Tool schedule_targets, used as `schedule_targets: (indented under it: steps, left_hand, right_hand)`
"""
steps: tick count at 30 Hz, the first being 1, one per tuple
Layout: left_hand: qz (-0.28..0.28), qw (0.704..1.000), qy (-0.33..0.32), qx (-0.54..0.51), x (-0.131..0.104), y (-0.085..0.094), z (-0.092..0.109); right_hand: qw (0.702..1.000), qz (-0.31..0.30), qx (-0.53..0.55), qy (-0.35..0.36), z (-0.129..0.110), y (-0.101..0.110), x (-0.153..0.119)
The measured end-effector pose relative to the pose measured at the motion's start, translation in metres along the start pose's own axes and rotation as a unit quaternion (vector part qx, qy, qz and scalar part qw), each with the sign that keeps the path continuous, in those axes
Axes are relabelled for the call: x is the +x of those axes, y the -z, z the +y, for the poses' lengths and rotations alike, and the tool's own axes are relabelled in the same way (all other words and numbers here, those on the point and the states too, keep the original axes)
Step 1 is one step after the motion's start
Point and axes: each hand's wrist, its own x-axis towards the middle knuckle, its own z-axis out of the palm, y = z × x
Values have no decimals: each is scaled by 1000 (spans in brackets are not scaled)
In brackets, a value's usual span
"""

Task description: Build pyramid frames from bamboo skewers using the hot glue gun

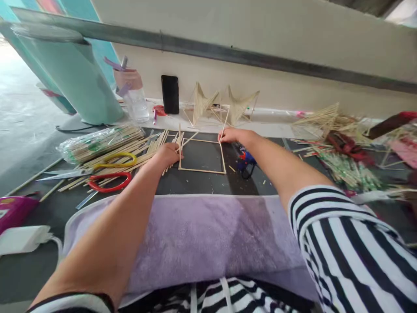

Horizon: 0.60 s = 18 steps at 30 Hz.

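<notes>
A square frame of thin wooden sticks (202, 171) lies on the dark table. My right hand (230, 134) is at its far right corner, fingers closed in a pinch on a thin wooden stick (225, 117) that rises at a slant from there. At the frame's left side my left hand (170, 154) has its fingers closed around a stick (180, 134) standing up near that edge; its fingertips are partly hidden. Loose sticks (159, 141) lie beside and under the left hand. Close to my right forearm is a small blue tool (246, 161), partly hidden, possibly a glue gun.
Scissors (112, 161) with yellow and red handles lie on sticks at left, by a bagged stick bundle (104, 141). A bottle (133, 95), a phone (170, 94) and stick models (203, 104) stand along the wall. More sticks (345, 165) are heaped at right. A purple cloth (208, 239) covers the near side.
</notes>
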Motion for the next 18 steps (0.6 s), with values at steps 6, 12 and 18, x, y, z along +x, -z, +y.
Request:
schedule_targets:
  steps: [6, 12, 18]
  left_hand:
    - [-38, 999, 6, 6, -1, 2, 2]
    - [-29, 999, 0, -27, -9, 4, 6]
    - [-23, 999, -5, -45, -11, 4, 5]
  right_hand:
    - [998, 32, -24, -40, -3, -7, 1]
    - [989, 87, -37, -110, 0, -6, -8]
    - [991, 86, -8, -102, -7, -8, -12]
